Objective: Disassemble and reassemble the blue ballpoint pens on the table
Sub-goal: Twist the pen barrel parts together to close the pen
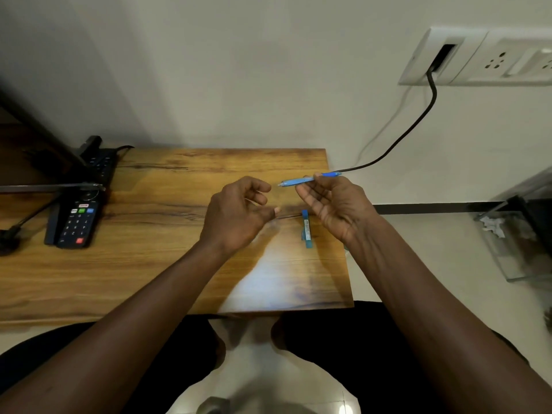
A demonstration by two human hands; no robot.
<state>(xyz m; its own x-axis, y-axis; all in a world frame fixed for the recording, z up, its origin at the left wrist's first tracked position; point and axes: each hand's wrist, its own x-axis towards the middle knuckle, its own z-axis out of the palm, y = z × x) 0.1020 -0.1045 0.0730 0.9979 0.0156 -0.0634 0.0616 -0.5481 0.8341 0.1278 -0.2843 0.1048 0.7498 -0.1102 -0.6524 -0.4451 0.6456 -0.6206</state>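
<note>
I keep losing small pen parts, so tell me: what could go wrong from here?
1. The loose blue pen part lies near the table's right edge, beside the right hand; a brush of the wrist might knock it off.
2. The blue pen is held in the air close to that same edge; anything slipping out could drop to the floor.

One head-worn wide-angle camera is looking forward and down, hovering close above the fingers (304,194), wall (268,70) beyond them.
</note>
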